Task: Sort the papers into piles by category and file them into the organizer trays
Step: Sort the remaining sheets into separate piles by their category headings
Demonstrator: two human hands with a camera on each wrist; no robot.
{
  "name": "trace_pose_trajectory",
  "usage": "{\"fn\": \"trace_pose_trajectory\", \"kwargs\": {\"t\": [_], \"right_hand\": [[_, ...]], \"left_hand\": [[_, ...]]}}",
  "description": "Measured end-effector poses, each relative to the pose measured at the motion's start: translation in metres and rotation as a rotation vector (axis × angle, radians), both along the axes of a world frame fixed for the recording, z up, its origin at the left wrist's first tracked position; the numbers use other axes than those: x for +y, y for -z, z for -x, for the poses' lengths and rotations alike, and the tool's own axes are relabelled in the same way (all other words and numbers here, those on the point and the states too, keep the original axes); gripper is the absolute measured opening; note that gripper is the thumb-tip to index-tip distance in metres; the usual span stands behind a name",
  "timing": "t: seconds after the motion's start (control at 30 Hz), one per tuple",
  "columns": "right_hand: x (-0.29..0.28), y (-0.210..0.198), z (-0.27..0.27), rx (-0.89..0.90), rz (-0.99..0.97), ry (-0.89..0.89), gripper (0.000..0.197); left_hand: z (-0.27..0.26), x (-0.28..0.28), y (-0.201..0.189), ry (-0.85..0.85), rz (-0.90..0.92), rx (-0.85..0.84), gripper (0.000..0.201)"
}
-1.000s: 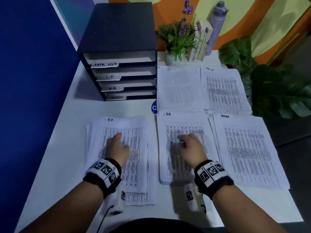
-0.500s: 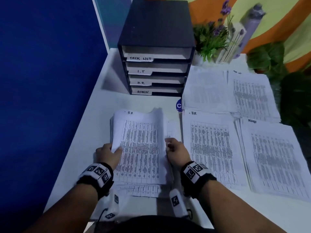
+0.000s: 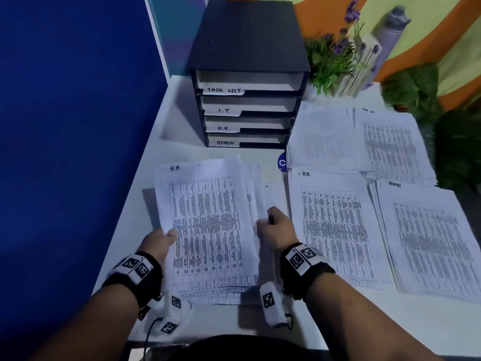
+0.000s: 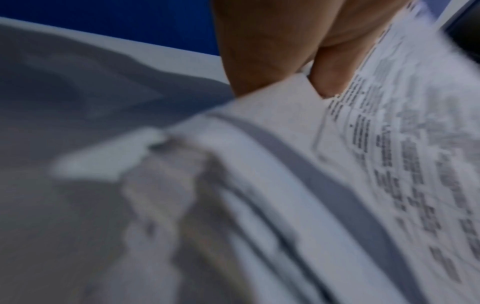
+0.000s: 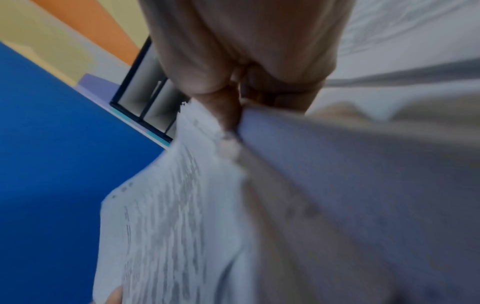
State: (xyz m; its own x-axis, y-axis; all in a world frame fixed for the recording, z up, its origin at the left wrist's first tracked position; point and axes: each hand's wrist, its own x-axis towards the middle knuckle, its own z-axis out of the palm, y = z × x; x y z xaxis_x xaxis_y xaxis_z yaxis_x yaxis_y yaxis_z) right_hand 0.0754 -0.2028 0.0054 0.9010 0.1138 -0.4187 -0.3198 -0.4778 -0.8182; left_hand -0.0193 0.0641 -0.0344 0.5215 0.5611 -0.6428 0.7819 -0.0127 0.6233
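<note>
While both hands clamp one sheaf of papers, the left hand [image 3: 158,242] pinches its left edge with the thumb on top, and the right hand [image 3: 277,227] curls round its right edge. This H.R. stack [image 3: 208,225] is lifted between them; its near end sags, and both wrist views of it are blurred, so its sheets cannot be counted. Under the right hand a single loose sheet [image 3: 276,196] lies on the white table [image 3: 364,324], mostly hidden.

Right of the right hand lie four piles: a second H.R. pile [image 3: 335,225] just beside it, an ADMIN pile [image 3: 432,238] further right with its edge cut off, and beyond these two more piles [image 3: 361,139] with print too smeared to read. A blue round sticker [image 3: 281,162] peeks from under them.

Ahead of the hands stands the black organizer [image 3: 247,71] with four trays, tagged TASK LIST, I.T, H.R. and ADMIN. Right of it, a potted plant [image 3: 330,61] and a grey bottle [image 3: 390,29].
</note>
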Motion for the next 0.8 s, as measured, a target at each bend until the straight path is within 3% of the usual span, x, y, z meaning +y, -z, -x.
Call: {"fn": "trace_pose_trajectory", "kwargs": {"t": [0.17, 0.33, 0.5, 0.57, 0.67, 0.7, 0.73, 0.8], "right_hand": [[-0.019, -0.034, -0.019, -0.297, 0.090, 0.116, 0.028], [-0.036, -0.087, -0.030, -0.672, 0.081, 0.240, 0.011], [-0.044, -0.118, -0.037, -1.063, -0.095, 0.339, 0.004], [-0.044, -0.116, -0.041, -1.014, -0.169, 0.359, 0.010], [-0.038, -0.104, -0.039, -0.636, -0.260, 0.369, 0.023], [-0.036, -0.093, -0.036, -0.520, -0.220, 0.363, 0.025], [-0.035, -0.083, -0.032, -0.425, -0.163, 0.346, 0.025], [-0.032, -0.050, -0.022, -0.245, -0.058, 0.295, 0.023]], "left_hand": [[-0.005, -0.001, -0.014, 0.046, -0.265, 0.069, 0.035], [-0.013, -0.007, -0.019, 0.073, -0.322, 0.080, 0.037], [-0.016, -0.026, -0.015, 0.235, -0.345, 0.052, 0.033], [-0.015, -0.037, -0.018, 0.243, -0.345, -0.005, 0.034], [-0.017, -0.052, -0.032, 0.157, -0.453, -0.191, 0.041], [-0.019, -0.056, -0.041, 0.112, -0.383, -0.254, 0.041], [-0.021, -0.059, -0.051, 0.027, -0.201, -0.312, 0.047], [-0.022, -0.064, -0.072, -0.168, 0.337, -0.323, 0.065]]}}
